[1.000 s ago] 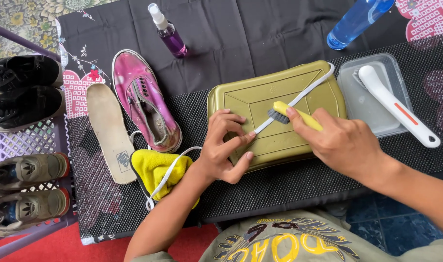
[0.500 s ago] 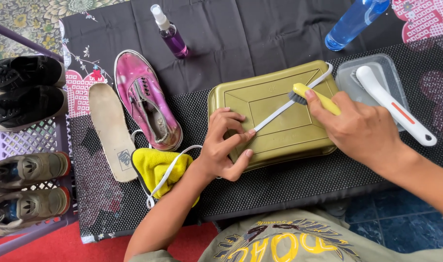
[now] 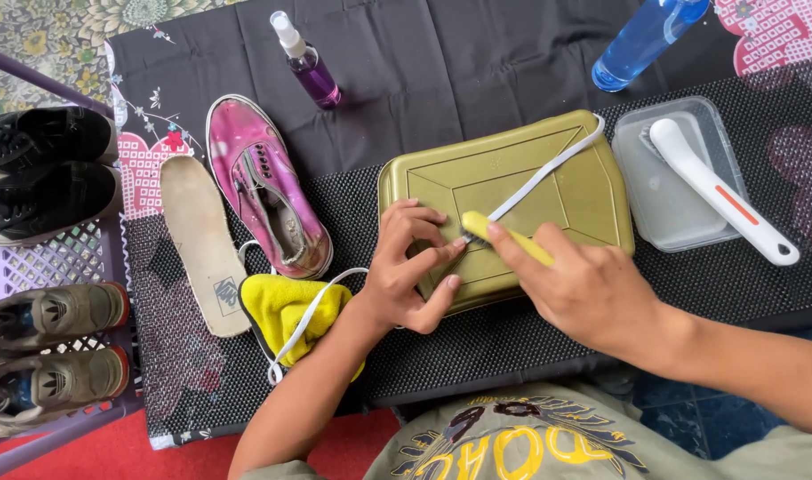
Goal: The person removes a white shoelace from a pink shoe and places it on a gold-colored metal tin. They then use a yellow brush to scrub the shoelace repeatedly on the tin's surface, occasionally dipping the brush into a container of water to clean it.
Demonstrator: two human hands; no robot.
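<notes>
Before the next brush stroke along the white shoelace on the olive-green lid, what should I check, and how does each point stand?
1. White flat shoelace lies stretched across the olive-green rectangular plastic lid: ok.
2. Left hand pins the lace end to the lid with its fingertips: ok.
3. Right hand grips the yellow-handled small brush, head on the lace beside the left fingers: ok.
4. Lid sits flat on the black dotted rubber mat: ok.
5. Clear plastic tray with the white long-handled brush lies apart from the lid, to its right: ok.
6. Whether the bristles are wet: cannot tell.
</notes>
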